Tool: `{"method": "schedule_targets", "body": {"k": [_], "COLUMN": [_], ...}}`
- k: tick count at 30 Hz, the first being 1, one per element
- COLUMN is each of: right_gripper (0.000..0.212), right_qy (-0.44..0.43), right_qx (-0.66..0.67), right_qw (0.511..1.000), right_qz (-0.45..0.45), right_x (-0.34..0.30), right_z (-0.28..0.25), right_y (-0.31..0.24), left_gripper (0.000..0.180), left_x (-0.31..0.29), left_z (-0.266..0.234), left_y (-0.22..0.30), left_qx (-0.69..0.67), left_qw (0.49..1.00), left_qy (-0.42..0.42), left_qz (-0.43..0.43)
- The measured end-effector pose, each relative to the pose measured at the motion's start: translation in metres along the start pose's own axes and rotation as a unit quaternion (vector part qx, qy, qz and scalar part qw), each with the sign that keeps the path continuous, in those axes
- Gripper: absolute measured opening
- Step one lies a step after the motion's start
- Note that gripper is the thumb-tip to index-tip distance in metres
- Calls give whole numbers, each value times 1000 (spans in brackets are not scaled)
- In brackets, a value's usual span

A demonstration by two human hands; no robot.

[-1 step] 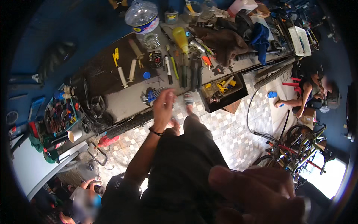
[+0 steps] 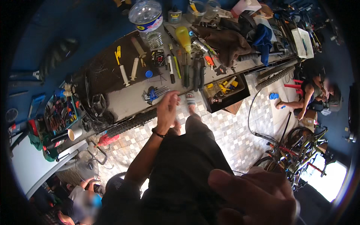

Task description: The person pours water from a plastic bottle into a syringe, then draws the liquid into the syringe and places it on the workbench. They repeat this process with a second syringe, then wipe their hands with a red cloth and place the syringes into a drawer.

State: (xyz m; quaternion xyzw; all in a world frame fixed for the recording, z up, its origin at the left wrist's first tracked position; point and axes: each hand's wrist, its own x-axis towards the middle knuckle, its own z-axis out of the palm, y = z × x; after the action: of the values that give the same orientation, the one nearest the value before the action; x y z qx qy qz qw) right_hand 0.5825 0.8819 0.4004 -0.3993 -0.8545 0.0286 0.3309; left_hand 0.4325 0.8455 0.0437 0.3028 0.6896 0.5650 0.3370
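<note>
Left hand [image 2: 167,108] stretches out, fingers loosely spread and empty, just short of the blue-handled hex keys [image 2: 153,93] fanned on the bench [image 2: 123,99].

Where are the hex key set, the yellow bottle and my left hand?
hex key set [image 2: 153,93], head view, blue holder.
yellow bottle [image 2: 183,38], head view, middle of body.
left hand [image 2: 167,108], head view, back of hand.

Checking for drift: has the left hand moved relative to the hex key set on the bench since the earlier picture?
No. The left hand sits just right of and below the hex key set, as before.
</note>
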Motion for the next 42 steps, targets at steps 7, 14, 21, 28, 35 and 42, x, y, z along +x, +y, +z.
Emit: {"method": "schedule_targets", "body": {"k": [7,14,21,28,35,42], "right_gripper": [25,46,32,44,29,28], "right_qy": [-124,-448,-480,-499,-398,-448], "right_qx": [18,296,3,12,8,-175], "right_qw": [986,815,876,861,903,849], "right_qz": [-107,-219,-48,-92,-159,-220], "right_x": [16,-29,-198,-198,-135,-145], "right_z": [14,124,296,314,372,428], "right_y": [-16,67,344,503,520,528], "left_gripper": [19,23,32,20,23,20], "left_x": [-33,-2,0,-23,-18,-25], "left_z": [0,-23,45,179,263,221], "left_y": [-27,-42,5,-56,-37,-45], "left_qx": [14,32,28,212,203,218], "left_qw": [999,985,984,967,937,963], "left_qy": [-30,146,167,-129,-268,-117], "left_qz": [2,-89,-54,-59,-92,-105]}}
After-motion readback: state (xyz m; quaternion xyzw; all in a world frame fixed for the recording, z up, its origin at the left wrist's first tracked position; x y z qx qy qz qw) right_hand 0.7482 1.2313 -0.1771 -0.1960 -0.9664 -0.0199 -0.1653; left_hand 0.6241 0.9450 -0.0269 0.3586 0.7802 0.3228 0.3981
